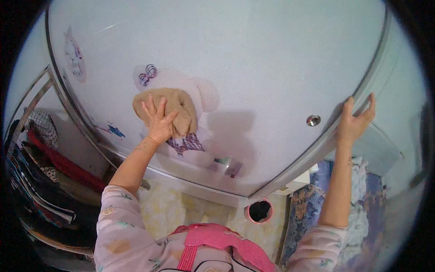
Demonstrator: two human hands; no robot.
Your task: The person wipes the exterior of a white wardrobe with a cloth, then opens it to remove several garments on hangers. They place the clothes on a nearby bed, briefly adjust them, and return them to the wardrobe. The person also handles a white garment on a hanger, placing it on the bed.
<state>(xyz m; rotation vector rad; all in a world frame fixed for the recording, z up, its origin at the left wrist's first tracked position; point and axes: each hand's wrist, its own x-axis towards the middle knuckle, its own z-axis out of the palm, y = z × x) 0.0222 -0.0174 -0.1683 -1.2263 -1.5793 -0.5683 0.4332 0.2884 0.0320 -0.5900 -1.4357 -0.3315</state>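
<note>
Before me is a white door panel (pixel 272 78) printed with a cartoon animal in a plaid outfit and bow. My left hand (pixel 158 117), fingers spread, presses a tan cloth (pixel 185 105) flat against the printed figure and covers part of it. The cloth is folded and bunched near its lower right. At the right, my right hand (pixel 355 122) holds the door's edge frame (pixel 328 144), the thumb on the near side and the fingers beyond it. A round metal finger pull (pixel 313 120) is set in the panel, left of that hand.
Clothes (pixel 44 190) hang on a metal rack (pixel 37 90) at the left. On the floor below the door stands a pink bin (pixel 247 214) with a dark liner. To the right is a bed with a blue patterned cover (pixel 302 210), beside a white box (pixel 297 182).
</note>
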